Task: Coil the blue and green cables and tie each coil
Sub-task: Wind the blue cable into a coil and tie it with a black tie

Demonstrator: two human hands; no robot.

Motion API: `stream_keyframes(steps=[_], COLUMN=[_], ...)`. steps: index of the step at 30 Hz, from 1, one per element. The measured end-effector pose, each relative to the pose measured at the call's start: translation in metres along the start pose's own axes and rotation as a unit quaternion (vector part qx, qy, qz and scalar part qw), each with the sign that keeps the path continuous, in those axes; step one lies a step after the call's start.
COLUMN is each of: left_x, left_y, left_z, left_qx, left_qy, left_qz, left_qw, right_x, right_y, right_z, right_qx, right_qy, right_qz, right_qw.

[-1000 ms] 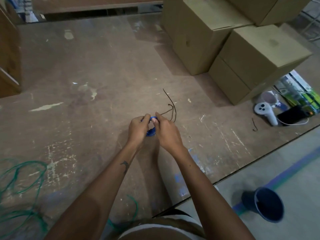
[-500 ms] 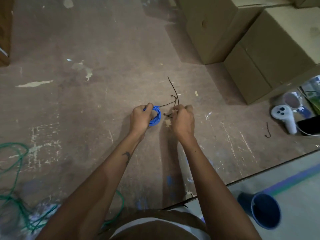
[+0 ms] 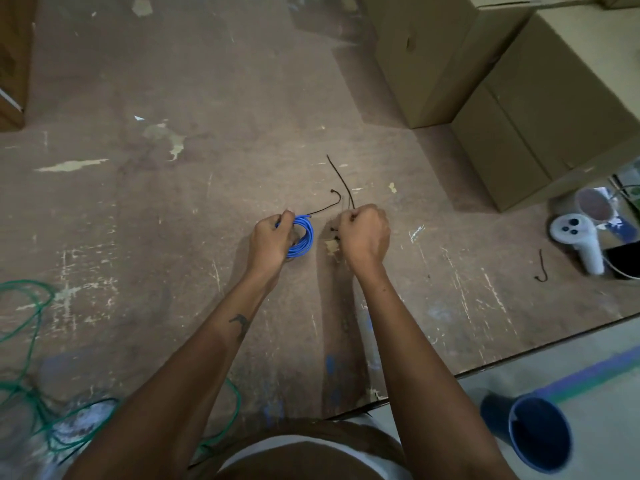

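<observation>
The blue cable (image 3: 303, 239) is wound into a small coil on the worn brown table (image 3: 173, 209). My left hand (image 3: 269, 242) grips the coil at its left side. A thin black tie (image 3: 327, 208) runs from the top of the coil to the right. My right hand (image 3: 363, 233) is closed in a fist just right of the coil and holds thin black ties (image 3: 341, 180) that stick up from it. The green cable (image 3: 31, 341) lies loose and tangled at the table's left and near edge.
Cardboard boxes (image 3: 502, 81) stand at the back right. A white controller (image 3: 576, 242) and a black device (image 3: 625, 256) lie at the right edge. Another black tie (image 3: 542, 266) lies near them. A blue cup (image 3: 535, 434) lies on the floor below the table edge.
My hands have moved apart: the right hand left the coil and closed on the black ties beside it. The left hand keeps the blue coil.
</observation>
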State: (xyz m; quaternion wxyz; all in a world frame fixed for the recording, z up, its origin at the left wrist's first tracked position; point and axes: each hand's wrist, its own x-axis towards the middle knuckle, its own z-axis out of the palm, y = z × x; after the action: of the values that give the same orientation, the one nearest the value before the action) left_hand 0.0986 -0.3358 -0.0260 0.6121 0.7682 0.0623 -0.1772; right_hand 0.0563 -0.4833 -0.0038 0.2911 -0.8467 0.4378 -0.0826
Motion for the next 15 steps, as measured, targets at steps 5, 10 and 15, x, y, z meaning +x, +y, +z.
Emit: stream_keyframes(steps=[5, 10, 15], left_x=[-0.011, -0.034, -0.054], left_y=[0.007, 0.02, 0.036], left_z=[-0.008, -0.02, -0.043], left_qx=[0.006, -0.003, -0.025], left_qy=[0.03, 0.055, 0.085], left_qz=[0.015, 0.06, 0.07], left_qw=[0.999, 0.997, 0.994], right_x=[-0.007, -0.041, -0.08], right_y=[0.0, -0.018, -0.047], right_z=[-0.009, -0.036, -0.068], right_qx=[0.221, 0.515, 0.558], right_qy=[-0.054, -0.187, -0.276], right_qz=[0.06, 0.084, 0.002], right_qw=[0.972, 0.832, 0.783])
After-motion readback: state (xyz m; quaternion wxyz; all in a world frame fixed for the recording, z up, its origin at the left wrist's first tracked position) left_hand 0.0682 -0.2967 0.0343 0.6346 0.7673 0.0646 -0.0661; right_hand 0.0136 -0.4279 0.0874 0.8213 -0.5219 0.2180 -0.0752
